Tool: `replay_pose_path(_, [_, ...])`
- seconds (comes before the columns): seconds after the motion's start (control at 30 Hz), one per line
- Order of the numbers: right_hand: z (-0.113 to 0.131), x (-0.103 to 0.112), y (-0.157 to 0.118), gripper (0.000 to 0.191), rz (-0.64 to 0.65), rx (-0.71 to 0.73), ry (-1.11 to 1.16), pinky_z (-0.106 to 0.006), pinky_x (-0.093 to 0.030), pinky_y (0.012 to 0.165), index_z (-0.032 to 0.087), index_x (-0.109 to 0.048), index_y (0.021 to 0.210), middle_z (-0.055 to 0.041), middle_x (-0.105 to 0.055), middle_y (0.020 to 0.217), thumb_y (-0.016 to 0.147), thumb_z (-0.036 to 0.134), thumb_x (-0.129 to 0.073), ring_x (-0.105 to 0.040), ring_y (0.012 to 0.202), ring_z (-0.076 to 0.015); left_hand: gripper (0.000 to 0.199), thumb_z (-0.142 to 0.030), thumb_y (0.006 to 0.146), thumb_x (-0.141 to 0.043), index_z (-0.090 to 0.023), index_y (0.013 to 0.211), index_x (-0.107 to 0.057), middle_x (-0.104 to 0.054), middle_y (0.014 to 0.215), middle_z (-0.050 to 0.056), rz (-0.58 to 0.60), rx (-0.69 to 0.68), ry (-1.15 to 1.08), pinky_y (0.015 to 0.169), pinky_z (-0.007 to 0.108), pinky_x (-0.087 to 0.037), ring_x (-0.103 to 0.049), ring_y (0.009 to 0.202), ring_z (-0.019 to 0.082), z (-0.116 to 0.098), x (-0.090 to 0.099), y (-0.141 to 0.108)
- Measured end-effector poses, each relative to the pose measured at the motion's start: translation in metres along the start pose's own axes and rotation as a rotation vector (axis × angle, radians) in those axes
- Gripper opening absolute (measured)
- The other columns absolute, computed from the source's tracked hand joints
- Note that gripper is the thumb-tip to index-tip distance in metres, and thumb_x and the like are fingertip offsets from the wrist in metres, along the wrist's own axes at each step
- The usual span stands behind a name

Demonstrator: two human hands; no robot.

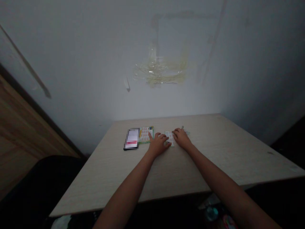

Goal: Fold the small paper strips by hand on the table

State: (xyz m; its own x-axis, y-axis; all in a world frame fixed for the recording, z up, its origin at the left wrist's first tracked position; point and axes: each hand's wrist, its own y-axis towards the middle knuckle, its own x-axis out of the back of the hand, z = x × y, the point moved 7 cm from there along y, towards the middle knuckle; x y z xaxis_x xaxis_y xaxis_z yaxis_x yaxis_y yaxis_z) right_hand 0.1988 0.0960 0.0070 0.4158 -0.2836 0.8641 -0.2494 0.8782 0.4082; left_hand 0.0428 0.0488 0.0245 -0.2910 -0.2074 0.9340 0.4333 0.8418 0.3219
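A small printed sheet (170,137) lies flat on the pale wooden table, between my two hands. My left hand (159,143) rests at its left side with the fingers spread, some fingertips on the sheet's edge. From the right, my right hand (180,138) touches the sheet's upper right part with bent fingers; whether they pinch it is too small to tell. Left of my left hand lies a larger colourful printed card (145,135), its right edge close to my left fingers. Beside that card is a dark-edged phone (132,139) with a blurred screen.
The table (166,178) stands against a pale wall with peeling tape (164,73). Small scraps (186,131) lie just beyond my right hand. A dark chair-like shape (54,178) is at the left, and a bottle (211,212) shows below the front edge.
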Motion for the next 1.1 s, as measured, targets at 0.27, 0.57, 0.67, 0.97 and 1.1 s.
replay_pose_path(0.27, [-0.008,0.0,-0.009,0.017,-0.004,0.107,0.427,-0.047,-0.048,0.096,0.023,-0.079,0.085,-0.0068,-0.071,0.097,0.085,0.034,-0.065,-0.064,0.096,-0.0216,0.03,-0.05,0.088,-0.062,-0.031,0.11,-0.07,-0.068,0.121,0.003,-0.017,0.0,-0.044,0.109,0.082,-0.002,-0.046,0.127,0.03,0.002,0.004,-0.004])
replay_pose_path(0.57, [-0.008,0.0,-0.015,0.014,0.11,0.04,0.428,-0.045,-0.038,0.108,0.022,-0.079,0.081,-0.0078,-0.068,0.121,0.079,0.034,-0.072,-0.059,0.116,-0.0243,0.033,-0.054,0.089,-0.059,-0.034,0.115,-0.063,-0.059,0.139,0.001,0.078,0.052,-0.045,0.107,0.084,0.0,-0.032,0.143,0.035,0.006,-0.002,-0.004])
replay_pose_path(0.67, [-0.01,-0.001,-0.014,0.013,0.105,0.005,0.403,-0.045,-0.035,0.11,0.022,-0.079,0.083,-0.0077,-0.066,0.123,0.08,0.033,-0.072,-0.057,0.12,-0.0246,0.037,-0.056,0.088,-0.058,-0.036,0.119,-0.061,-0.059,0.14,0.001,0.096,0.074,-0.029,0.108,0.083,0.001,-0.03,0.144,0.035,0.008,-0.004,-0.004])
replay_pose_path(0.97, [-0.014,-0.003,-0.003,0.017,0.053,-0.039,0.319,-0.042,-0.038,0.108,0.019,-0.079,0.092,-0.0121,-0.066,0.124,0.085,0.03,-0.067,-0.057,0.117,-0.0239,0.053,-0.066,0.088,-0.05,-0.047,0.136,-0.053,-0.054,0.148,-0.002,0.139,0.086,0.013,0.104,0.085,0.004,-0.028,0.145,0.039,0.013,-0.01,-0.001])
replay_pose_path(1.1, [-0.014,-0.006,0.001,0.018,0.03,-0.028,0.262,-0.042,-0.038,0.107,0.021,-0.079,0.094,-0.0116,-0.065,0.122,0.087,0.03,-0.065,-0.058,0.115,-0.0233,0.053,-0.067,0.087,-0.05,-0.049,0.137,-0.052,-0.053,0.149,-0.004,0.139,0.09,0.022,0.104,0.086,0.003,-0.026,0.146,0.04,0.014,-0.01,0.0])
